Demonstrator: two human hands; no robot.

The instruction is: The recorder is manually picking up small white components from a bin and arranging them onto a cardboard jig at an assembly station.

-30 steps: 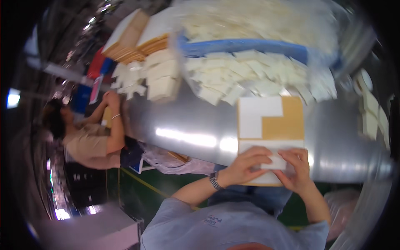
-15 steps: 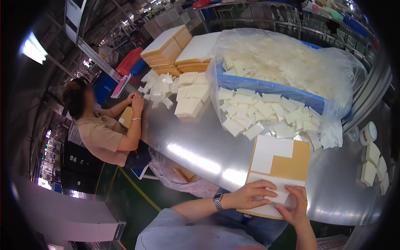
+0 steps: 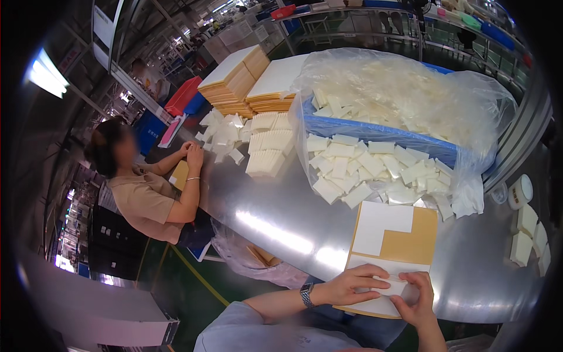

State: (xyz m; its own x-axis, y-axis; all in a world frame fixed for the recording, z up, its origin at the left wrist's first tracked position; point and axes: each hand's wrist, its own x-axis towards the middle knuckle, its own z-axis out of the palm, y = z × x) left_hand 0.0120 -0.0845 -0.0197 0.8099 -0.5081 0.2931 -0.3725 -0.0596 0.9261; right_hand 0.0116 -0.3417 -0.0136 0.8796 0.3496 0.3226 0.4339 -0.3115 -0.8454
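In front of me a tan backing sheet (image 3: 409, 243) lies at the table's near edge, with white label areas (image 3: 370, 229) on its upper left and across its lower part. Above the lower part, my left hand (image 3: 358, 285) and my right hand (image 3: 417, 298) face each other over a small white rectangular piece (image 3: 397, 285). The left fingers press on its left side, while the right thumb and index finger curve around its right end. My fingers partly hide the piece. On my left wrist is a metal-band watch (image 3: 306, 294).
Loose white flat pieces (image 3: 363, 167) spill before a plastic-lined blue bin (image 3: 375, 129). Neat rows of white pieces (image 3: 270, 146) and stacks of tan sheets (image 3: 234, 79) stand farther left. A co-worker (image 3: 149, 182) sits left. White blocks (image 3: 521, 248) and a tub (image 3: 520, 191) are at right.
The whole scene sits slightly lower in the picture. My hands stay close together over the sheet, with only slight finger movement around the white piece.
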